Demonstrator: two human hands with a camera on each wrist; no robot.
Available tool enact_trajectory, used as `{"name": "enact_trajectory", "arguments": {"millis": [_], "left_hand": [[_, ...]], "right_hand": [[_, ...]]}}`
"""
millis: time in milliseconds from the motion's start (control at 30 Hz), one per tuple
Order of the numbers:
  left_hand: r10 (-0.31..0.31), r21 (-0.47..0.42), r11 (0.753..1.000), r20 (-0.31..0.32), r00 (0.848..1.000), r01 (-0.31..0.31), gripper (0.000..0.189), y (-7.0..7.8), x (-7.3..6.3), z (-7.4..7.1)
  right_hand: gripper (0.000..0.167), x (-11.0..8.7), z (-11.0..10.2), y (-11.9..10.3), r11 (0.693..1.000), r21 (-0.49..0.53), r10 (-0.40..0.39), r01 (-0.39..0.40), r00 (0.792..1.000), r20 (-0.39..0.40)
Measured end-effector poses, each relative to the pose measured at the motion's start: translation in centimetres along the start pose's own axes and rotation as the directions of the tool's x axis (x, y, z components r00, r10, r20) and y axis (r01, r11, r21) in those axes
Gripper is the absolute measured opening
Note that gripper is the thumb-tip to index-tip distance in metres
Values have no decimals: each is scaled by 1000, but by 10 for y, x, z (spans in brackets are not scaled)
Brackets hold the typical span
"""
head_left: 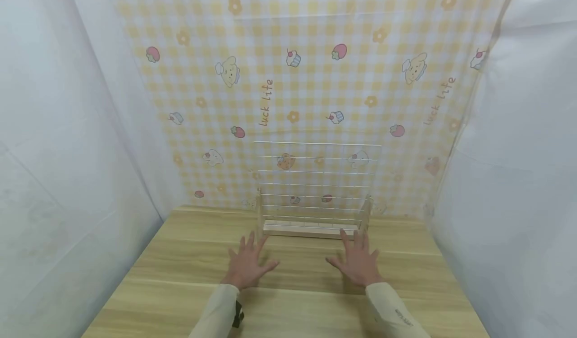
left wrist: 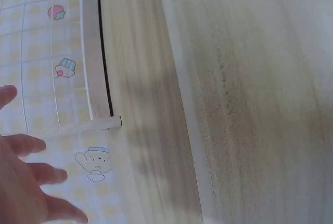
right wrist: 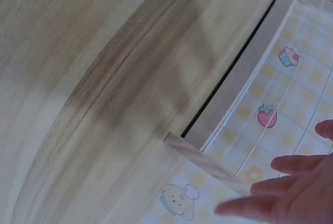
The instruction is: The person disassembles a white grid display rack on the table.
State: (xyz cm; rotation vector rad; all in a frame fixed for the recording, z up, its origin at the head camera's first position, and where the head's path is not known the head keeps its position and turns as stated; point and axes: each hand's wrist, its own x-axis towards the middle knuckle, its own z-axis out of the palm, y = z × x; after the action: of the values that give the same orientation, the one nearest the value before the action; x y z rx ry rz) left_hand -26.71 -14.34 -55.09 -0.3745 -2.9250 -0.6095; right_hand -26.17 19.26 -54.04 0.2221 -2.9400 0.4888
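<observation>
one left hand (head_left: 246, 266), one right hand (head_left: 359, 265) (each grip spread wide), near one wood-and-wire rack (head_left: 306, 230), one worktop (head_left: 311, 308) below.

Just this side of the white-wire, pale-wood rack (head_left: 306, 231), the cream fabric sleeves (head_left: 215, 312) are chopped by the head view's bottom edge, the small dark print (head_left: 403, 317) on one too tiny to read! Over to the wrist views: picture edges clip left hand (left wrist: 23, 185), right hand (right wrist: 294, 190) and rack alike.
</observation>
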Motion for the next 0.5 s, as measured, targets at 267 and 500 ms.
{"name": "enact_trajectory", "arguments": {"millis": [267,500], "left_hand": [[-41,-353,935,-35,999,26,79,-7,4,-12],[-82,-477,879,-99,992,24,69,-16,17,-19]], "right_hand": [[90,-1,-10,18,995,95,-22,28,998,-64],[88,1,-20,34,989,144,-9,20,997,-75]]}}
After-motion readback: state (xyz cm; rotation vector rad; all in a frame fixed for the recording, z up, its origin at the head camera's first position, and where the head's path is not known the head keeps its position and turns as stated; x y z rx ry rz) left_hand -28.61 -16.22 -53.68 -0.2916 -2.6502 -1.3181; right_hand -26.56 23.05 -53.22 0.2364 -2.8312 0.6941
